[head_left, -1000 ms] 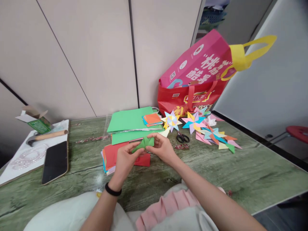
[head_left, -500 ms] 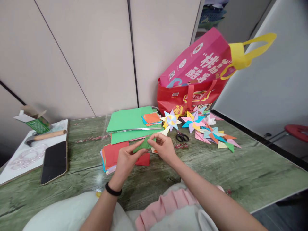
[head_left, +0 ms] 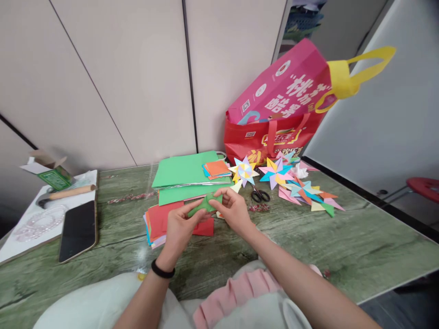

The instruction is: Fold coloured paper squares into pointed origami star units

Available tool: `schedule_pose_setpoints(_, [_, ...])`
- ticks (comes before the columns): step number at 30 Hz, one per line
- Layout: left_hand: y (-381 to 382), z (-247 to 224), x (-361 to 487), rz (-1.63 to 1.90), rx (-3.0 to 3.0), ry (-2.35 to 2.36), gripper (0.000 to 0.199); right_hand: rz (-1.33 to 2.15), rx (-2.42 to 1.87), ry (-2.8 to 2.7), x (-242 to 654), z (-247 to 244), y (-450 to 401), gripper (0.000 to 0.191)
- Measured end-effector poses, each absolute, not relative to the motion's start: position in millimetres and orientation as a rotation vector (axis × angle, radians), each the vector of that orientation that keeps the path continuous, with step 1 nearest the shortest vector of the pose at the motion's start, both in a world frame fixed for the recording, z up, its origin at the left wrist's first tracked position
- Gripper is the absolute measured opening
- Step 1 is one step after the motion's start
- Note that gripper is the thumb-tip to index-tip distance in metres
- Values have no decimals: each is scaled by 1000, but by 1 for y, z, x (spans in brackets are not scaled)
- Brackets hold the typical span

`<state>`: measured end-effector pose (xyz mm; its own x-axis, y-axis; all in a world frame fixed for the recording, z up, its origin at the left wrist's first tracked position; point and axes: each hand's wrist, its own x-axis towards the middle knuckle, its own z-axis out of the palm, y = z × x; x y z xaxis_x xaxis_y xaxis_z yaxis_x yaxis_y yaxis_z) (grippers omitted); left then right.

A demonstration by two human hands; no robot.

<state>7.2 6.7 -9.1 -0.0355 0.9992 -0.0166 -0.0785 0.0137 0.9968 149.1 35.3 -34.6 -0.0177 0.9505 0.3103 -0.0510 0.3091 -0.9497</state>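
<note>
Between my two hands is a small piece of folded green paper (head_left: 202,205), raised above the table. My left hand (head_left: 182,222) pinches its left end between thumb and fingers. The thumb and fingertips of my right hand (head_left: 233,206) grip its right end, covering part of the folds. Below my left hand lies a stack of coloured paper with a red sheet (head_left: 161,219) on top. A pale yellow folded paper point (head_left: 237,186) shows just behind my right hand.
Green paper packs (head_left: 185,169) lie behind, with small orange squares (head_left: 216,167) on top. Folded paper stars (head_left: 275,172) and black-handled scissors (head_left: 260,196) are to the right, before a red bag (head_left: 247,137). Leftward are a phone (head_left: 78,230), a wooden-handled tool (head_left: 68,193) and a small box (head_left: 53,178).
My fingers have shifted slightly on the green paper, and its visible folds look a little different. Both hands stay in nearly the same place.
</note>
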Motion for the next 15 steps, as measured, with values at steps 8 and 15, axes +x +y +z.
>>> schedule_pose_setpoints(8, [7, -9, 4, 1265, 1107, 1142, 55, 972, -915, -1480, 151, -29, 33, 17])
schedule_pose_setpoints(15, [8, -7, -2, 1123, 1106, 994, 62, 997, -994, -1475, 158, -27, 37, 23])
